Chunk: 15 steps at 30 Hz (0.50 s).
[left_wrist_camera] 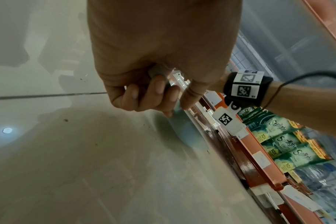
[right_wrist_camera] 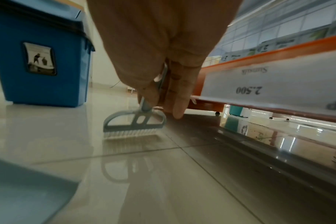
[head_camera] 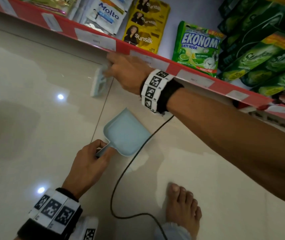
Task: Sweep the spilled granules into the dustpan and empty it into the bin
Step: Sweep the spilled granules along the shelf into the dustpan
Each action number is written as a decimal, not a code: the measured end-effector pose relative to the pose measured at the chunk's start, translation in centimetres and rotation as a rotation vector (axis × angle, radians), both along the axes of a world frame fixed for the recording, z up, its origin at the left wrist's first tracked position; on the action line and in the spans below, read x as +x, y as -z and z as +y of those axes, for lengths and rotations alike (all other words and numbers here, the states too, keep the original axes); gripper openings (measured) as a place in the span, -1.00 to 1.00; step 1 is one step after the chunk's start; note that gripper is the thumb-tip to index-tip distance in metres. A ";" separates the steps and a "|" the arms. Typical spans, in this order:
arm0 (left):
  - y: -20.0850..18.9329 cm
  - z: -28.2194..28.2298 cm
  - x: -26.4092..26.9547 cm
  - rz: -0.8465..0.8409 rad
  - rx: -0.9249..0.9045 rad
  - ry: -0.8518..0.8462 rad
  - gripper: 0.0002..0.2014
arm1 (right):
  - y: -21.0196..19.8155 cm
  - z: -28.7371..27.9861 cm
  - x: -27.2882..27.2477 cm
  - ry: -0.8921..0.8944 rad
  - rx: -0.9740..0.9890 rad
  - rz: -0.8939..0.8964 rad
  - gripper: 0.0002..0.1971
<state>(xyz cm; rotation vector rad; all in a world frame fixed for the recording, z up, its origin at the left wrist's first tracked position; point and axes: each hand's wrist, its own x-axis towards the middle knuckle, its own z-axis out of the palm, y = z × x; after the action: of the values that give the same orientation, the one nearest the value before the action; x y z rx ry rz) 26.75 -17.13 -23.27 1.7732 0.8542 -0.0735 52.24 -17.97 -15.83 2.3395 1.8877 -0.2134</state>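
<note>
Since we're mid-sweep, handling first: dustpan (head_camera: pixel 127 132) looks like thin light-blue plastic, so we judge it light, stiff and prone to skate on the glossy tile floor (head_camera: pixel 34 66); best held by its short handle, lip pressed flat. Left hand (head_camera: pixel 88 163) does that now, fingers and thumb curled round the handle, pan flat on the floor nr the person's bare foot (head_camera: pixel 183 203). Right hand (head_camera: pixel 126 73) pinches the slim handle of the small brush (right_wrist_camera: pixel 134 122), bristles down on the tile just beside the red shelf edge (head_camera: pixel 126 47), well apart from the pan. Brush is grey-blue w/ an open frame head and short white bristles; we'd guess light, rigid, bristles springy. Granules: only a few dark specks (left_wrist_camera: pixel 65 120) on the tile in left wrist view; too small to ID. Blue bin (right_wrist_camera: pixel 42 60) stands on the floor beyond the brush.
</note>
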 end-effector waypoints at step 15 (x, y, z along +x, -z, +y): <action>0.4 -0.7 1.1 0.016 0.022 0.050 -0.69 | -2.0 -19.1 4.0 0.150 0.101 0.093 -0.74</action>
<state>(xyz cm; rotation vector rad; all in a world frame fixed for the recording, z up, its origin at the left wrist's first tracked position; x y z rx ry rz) 27.81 -17.79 -23.67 1.8172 0.8250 -0.1108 56.19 -37.07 -13.80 2.5842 1.8028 -0.2514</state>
